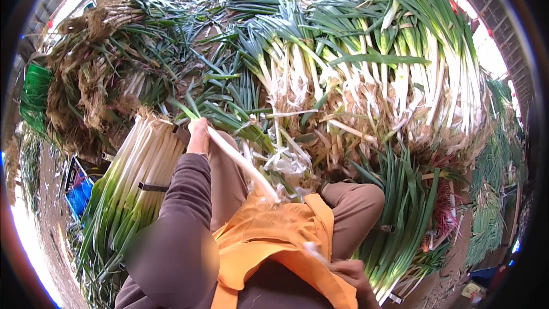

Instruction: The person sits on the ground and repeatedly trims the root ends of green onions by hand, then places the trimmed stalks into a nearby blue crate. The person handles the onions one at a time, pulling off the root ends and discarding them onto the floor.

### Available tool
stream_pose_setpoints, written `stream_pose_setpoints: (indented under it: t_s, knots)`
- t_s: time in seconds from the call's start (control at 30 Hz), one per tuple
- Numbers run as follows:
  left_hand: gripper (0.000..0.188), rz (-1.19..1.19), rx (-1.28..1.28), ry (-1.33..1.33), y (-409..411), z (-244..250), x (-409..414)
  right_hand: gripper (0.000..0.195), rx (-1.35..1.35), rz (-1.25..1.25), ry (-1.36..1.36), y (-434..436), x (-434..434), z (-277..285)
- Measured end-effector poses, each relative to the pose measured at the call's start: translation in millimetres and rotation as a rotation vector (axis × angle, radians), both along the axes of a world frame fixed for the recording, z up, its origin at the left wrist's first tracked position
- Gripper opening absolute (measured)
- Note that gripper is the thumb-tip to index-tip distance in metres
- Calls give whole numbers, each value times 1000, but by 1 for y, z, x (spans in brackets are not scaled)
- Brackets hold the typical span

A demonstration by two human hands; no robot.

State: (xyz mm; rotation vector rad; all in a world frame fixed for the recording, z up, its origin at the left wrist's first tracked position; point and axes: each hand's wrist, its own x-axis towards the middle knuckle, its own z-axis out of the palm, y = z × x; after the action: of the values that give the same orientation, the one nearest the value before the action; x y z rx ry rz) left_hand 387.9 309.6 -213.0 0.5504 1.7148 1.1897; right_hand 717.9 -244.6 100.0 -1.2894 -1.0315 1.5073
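Note:
My left hand is closed round a leek near its green leaves. The white shaft slants down to the right, and its root end lies over my orange apron. At the lower right my right hand is blurred beside the apron's edge; a small pale thing shows near its fingers, and whether they grip it is unclear. Left of my left arm stands a bundle of trimmed leeks with a dark band across it.
Untrimmed leeks with roots are heaped ahead and to the right. Another pile with brown roots lies at the left, near green netting. Peeled skins lie before my knees. A green-leaved bundle is by my right knee.

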Motion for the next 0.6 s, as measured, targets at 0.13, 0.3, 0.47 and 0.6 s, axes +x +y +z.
stream_pose_setpoints:
  t_s: [0.13,0.3,0.47,0.6]
  knots:
    - [13,-69,25,-428,-55,53,48,23,-115,-16,-326,14,29,8]
    - [23,-241,223,-813,-122,131,92,32,373,-40,-1075,132,16,-95]
    - [20,-294,415,-1020,-134,156,71,40,-95,261,-33,195,-86,-136]
    - [23,-367,425,-930,-126,188,22,29,-198,316,20,207,-102,-154]
